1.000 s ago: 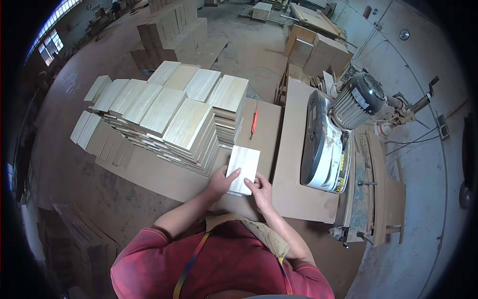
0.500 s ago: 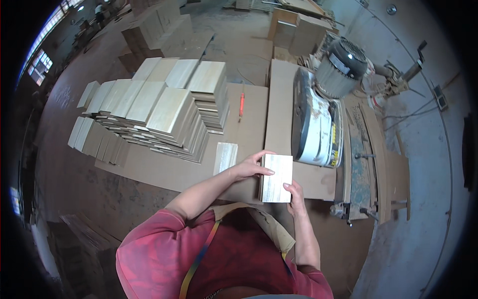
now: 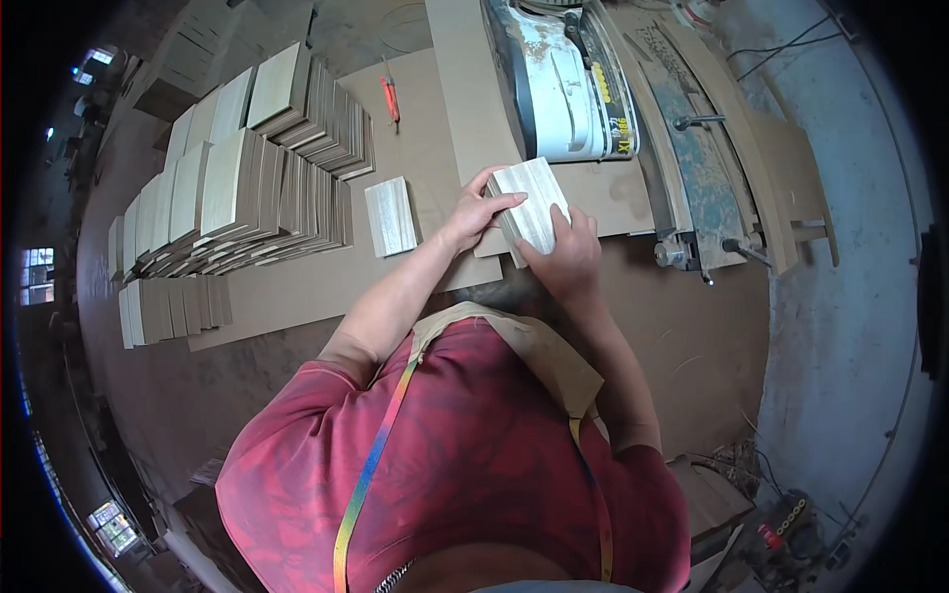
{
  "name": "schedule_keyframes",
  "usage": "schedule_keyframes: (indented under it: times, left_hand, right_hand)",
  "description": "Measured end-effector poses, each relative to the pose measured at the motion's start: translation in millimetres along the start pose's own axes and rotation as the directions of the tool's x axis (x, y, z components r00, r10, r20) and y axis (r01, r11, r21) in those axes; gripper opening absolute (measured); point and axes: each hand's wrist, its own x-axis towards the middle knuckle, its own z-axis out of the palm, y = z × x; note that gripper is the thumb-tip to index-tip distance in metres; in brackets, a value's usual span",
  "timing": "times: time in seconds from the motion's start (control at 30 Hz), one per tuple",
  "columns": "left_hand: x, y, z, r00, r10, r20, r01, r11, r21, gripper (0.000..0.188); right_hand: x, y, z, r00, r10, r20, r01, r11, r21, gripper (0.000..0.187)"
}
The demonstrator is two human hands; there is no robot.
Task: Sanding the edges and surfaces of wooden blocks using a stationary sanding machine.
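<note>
Between my hands is a short stack of pale wooden boards (image 3: 531, 193), tilted, held over the near edge of the cardboard-covered table. My left hand (image 3: 478, 211) grips its left side, thumb lying on the top face. At the lower right side, my right hand (image 3: 565, 249) is closed on the same stack with its fingers on the top face and edge. Just left of my left hand, another pale board piece (image 3: 392, 216) lies on the cardboard. How many boards are in the held stack I cannot tell.
Tall rows of stacked boards (image 3: 232, 188) fill the table's left side. A red-handled tool (image 3: 390, 99) lies beyond the single piece. A white machine (image 3: 563, 89) stands at the far right, beside a metal bench with clamps (image 3: 707, 178). A wall (image 3: 840, 326) bounds the right.
My view has tipped downward and turned. The held stack has gone from straight to tilted, and my right hand has shifted its fingers onto its top face.
</note>
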Motion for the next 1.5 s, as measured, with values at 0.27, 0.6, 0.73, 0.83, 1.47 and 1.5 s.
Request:
schedule_keyframes:
  times: [0.27,0.6,0.73,0.83,1.47,1.5]
  left_hand:
    - [8,-43,-16,0.995,-0.051,0.081,0.048,0.998,0.039,0.049]
    - [7,-46,-26,0.992,-0.012,0.123,0.02,0.998,-0.063,0.062]
    - [16,-37,-30,0.989,-0.097,0.108,0.105,0.992,-0.069,0.066]
    - [10,-20,-46,0.992,-0.096,0.081,0.101,0.993,-0.062,0.06]
    - [18,-59,-8,0.978,-0.022,-0.205,0.022,1.0,-0.002,0.041]
    - [18,-57,-8,0.979,-0.014,-0.202,0.011,1.0,-0.012,0.041]
  right_hand:
    - [-27,31,0,0.995,-0.1,-0.014,0.1,0.992,0.076,0.056]
    - [-52,123,-8,0.983,0.109,-0.149,-0.113,0.993,-0.016,0.044]
    - [-70,168,8,0.982,0.118,-0.144,-0.152,0.955,-0.253,0.045]
    - [-57,172,29,0.981,0.045,-0.19,-0.101,0.95,-0.297,0.05]
    - [0,150,73,0.999,0.037,0.003,-0.037,0.997,0.073,0.051]
    - [-7,115,63,0.997,-0.016,0.07,0.004,0.985,0.172,0.056]
